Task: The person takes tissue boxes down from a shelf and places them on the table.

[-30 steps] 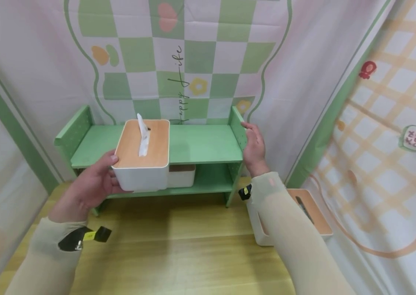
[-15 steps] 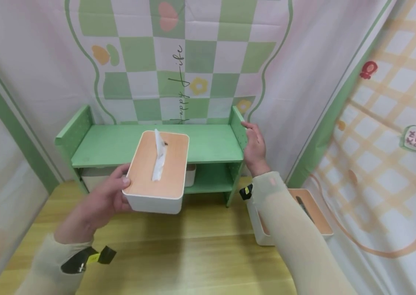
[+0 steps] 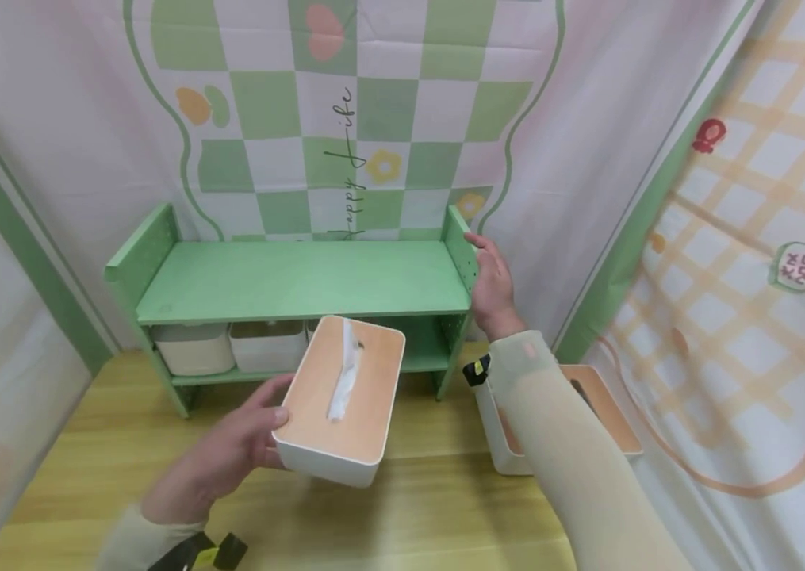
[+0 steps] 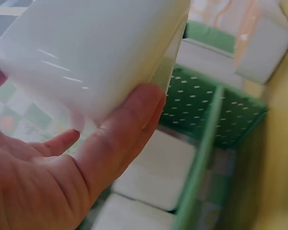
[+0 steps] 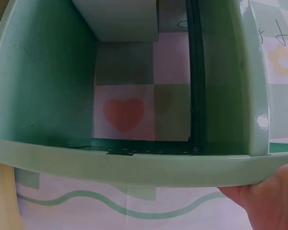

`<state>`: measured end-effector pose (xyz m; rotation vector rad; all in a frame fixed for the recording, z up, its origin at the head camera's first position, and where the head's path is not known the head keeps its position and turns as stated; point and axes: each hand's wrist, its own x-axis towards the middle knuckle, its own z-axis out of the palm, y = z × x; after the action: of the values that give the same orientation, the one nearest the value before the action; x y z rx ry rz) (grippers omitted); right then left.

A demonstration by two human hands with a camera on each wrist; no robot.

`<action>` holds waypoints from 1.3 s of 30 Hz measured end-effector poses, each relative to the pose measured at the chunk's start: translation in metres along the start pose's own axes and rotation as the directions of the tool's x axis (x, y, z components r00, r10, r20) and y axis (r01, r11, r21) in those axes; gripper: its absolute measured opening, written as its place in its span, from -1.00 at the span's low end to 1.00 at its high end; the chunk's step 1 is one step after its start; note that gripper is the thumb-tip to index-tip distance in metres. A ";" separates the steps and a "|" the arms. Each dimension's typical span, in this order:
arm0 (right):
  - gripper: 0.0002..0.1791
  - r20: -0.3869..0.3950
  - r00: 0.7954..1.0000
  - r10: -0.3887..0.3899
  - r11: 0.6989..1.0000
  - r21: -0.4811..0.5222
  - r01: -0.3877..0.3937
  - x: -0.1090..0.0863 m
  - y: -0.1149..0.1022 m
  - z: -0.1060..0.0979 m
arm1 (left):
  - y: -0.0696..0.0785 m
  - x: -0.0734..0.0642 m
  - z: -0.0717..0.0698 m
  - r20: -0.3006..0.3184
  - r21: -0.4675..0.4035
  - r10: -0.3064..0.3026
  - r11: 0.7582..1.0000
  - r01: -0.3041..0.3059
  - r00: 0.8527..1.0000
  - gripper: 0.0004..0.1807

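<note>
My left hand (image 3: 238, 444) grips a white tissue box (image 3: 327, 468) by its left side, holding it tilted in front of the green shelf (image 3: 302, 277). Its lid is wood-coloured, and a white tissue lies along the slot. From the left wrist view, the thumb and fingers (image 4: 120, 129) spread around the box's white body. My right hand (image 3: 493, 289) rests with extended fingers against the outer face of the shelf's right side panel (image 3: 461, 250). In the right wrist view only part of that hand (image 5: 273, 201) shows, at the panel's edge.
Under the top board stand a cream bin (image 3: 193, 350) and a white bin (image 3: 270, 349); another is mostly hidden behind the tissue box. On the wooden floor (image 3: 288, 523) to the right, a white box with a wood-coloured top (image 3: 616, 416) is partly covered by my right sleeve.
My left hand has brought the tissue box down and to the right, away from the shelf's top and toward me. The bins below have come into sight. My right hand has stayed put.
</note>
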<state>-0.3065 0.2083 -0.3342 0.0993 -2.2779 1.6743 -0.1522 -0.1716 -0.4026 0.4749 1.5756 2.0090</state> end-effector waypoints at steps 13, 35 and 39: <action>-0.48 -0.032 0.999 0.027 1.000 -0.012 -0.027 -0.001 0.000 0.002 | -0.060 0.012 0.015 -0.070 -0.050 -0.109 0.993 0.106 0.992 -0.26; -0.45 -0.038 0.999 0.008 1.000 0.005 -0.007 0.002 0.000 0.006 | -0.120 0.046 0.047 -0.084 -0.121 -0.197 0.975 0.186 0.977 -0.18; -0.46 -0.033 0.999 0.000 1.000 0.009 0.000 0.003 0.000 0.007 | -0.133 0.055 0.056 -0.091 -0.143 -0.209 0.970 0.195 0.974 -0.18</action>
<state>-0.3105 0.2025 -0.3354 0.0730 -2.2465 1.6736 -0.1374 -0.0721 -0.5195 0.1514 1.4741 1.9920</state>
